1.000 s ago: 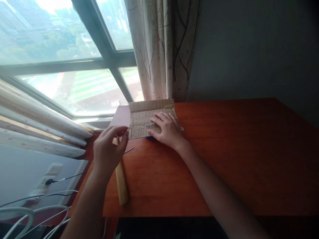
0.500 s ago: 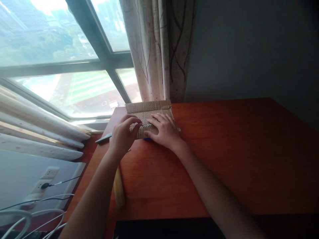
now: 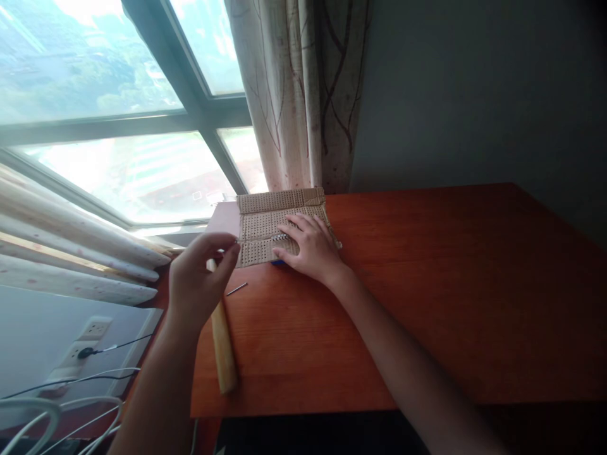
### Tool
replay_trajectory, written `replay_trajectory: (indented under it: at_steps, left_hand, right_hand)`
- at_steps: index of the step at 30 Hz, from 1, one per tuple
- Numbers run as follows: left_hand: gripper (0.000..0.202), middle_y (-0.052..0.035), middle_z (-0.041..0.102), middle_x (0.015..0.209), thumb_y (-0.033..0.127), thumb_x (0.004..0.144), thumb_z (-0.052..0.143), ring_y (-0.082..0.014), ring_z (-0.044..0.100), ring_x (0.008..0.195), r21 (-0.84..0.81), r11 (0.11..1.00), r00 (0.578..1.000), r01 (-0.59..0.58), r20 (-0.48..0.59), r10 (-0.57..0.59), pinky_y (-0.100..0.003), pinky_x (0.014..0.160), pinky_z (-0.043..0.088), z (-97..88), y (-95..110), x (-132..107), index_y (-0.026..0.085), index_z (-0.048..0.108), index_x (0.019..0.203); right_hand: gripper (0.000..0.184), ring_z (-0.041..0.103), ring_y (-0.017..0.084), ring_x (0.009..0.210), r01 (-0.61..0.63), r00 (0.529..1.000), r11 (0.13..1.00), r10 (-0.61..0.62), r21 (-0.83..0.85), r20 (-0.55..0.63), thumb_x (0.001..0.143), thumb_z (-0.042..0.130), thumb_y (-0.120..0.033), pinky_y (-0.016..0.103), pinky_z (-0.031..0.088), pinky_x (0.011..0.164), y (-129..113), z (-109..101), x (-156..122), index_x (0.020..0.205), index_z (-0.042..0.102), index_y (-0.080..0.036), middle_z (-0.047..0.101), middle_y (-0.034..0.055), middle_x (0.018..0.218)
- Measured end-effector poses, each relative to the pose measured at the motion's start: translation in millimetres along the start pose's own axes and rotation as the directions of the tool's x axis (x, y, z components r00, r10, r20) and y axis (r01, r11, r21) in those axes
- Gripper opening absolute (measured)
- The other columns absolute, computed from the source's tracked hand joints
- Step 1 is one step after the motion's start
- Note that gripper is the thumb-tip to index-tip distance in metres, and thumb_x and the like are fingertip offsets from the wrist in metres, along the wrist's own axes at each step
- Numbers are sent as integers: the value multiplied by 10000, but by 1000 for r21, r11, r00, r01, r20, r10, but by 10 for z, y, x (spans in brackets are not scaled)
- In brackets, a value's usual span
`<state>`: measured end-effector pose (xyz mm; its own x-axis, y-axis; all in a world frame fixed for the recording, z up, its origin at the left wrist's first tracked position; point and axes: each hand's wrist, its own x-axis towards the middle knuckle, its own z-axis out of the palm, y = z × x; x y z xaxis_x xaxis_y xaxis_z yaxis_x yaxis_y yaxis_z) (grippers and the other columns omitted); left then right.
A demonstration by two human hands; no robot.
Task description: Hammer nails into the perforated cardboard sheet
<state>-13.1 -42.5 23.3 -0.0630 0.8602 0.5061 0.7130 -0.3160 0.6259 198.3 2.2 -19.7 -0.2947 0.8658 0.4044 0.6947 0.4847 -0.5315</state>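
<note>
A tan sheet (image 3: 263, 224) with rows of small holes and crosswise folds lies at the far left of the desk. My right hand (image 3: 310, 246) rests on its right part, palm down, fingers spread and holding nothing. Beside the thumb and forefinger runs a short pale row of small pieces (image 3: 281, 237), too small to name. Off the sheet's left edge, my left hand (image 3: 203, 272) pinches thumb and forefinger together; a tiny glint shows at the tips, but what they hold is unclear. Under the sheet's near edge a bit of blue (image 3: 277, 262) shows.
A wooden handle (image 3: 222, 354) lies by my left forearm, its far end hidden behind my left hand. A thin metal rod (image 3: 237, 289) lies just right of it. The window (image 3: 118, 170), curtains (image 3: 289, 95) and a socket with cables (image 3: 88, 351) border the desk (image 3: 427, 284).
My left hand has moved left, away from the middle of the sheet, uncovering its left part and the metal rod. My right hand has stayed in place.
</note>
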Motion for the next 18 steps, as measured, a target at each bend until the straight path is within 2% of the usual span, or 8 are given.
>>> replay_trajectory:
  at_steps: [2, 5, 8, 12, 15, 18]
  left_hand:
    - [143, -1, 705, 879, 329, 835, 665, -148, 637, 763, 109, 992, 992, -60, 113, 47, -282, 746, 527, -42, -143, -174, 232, 693, 936]
    - [122, -17, 714, 902, 312, 859, 628, -163, 651, 800, 210, 967, 973, -142, 212, 96, -280, 746, 506, -75, -331, -415, 226, 695, 915]
    - [140, -18, 727, 897, 332, 871, 599, -172, 671, 784, 273, 954, 957, -122, 287, 40, -274, 707, 503, -82, -450, -558, 234, 693, 905]
    - [183, -17, 740, 905, 374, 868, 574, -177, 680, 730, 343, 932, 936, -117, 351, -12, -269, 633, 491, -61, -505, -599, 249, 706, 890]
    - [204, -25, 726, 948, 399, 874, 578, -172, 669, 712, 392, 912, 942, -117, 336, -23, -267, 607, 470, -45, -488, -600, 250, 704, 932]
    - [190, -29, 693, 946, 385, 883, 598, -165, 646, 724, 382, 922, 981, -66, 195, -10, -267, 629, 466, -54, -416, -606, 235, 683, 962]
  right_hand:
    - [467, 440, 268, 1346, 1, 1000, 1000, -1, -3, -3, 863, 639, -494, 516, 231, 1183, -3, -4, -1, 1260, 648, -246, 558, 81, 1422]
    - [472, 438, 269, 1349, 2, 1000, 1000, -2, -11, -4, 871, 629, -494, 512, 235, 1183, -3, -7, -4, 1267, 646, -238, 555, 85, 1425]
    - [483, 433, 271, 1352, 6, 1000, 1000, -6, -14, -3, 873, 625, -501, 510, 240, 1181, 3, 0, -5, 1275, 644, -234, 552, 86, 1427]
    - [475, 438, 270, 1347, 11, 1000, 1000, -11, -9, -10, 869, 633, -497, 513, 239, 1181, 18, 15, -3, 1271, 644, -244, 554, 83, 1422]
    - [472, 442, 268, 1344, 12, 1000, 1000, -12, -4, -13, 868, 636, -495, 516, 240, 1180, 22, 21, -4, 1269, 643, -246, 556, 83, 1418]
    - [466, 444, 266, 1343, 12, 1000, 1000, -12, -2, -12, 863, 643, -494, 512, 246, 1179, 18, 19, -7, 1264, 645, -255, 558, 77, 1417]
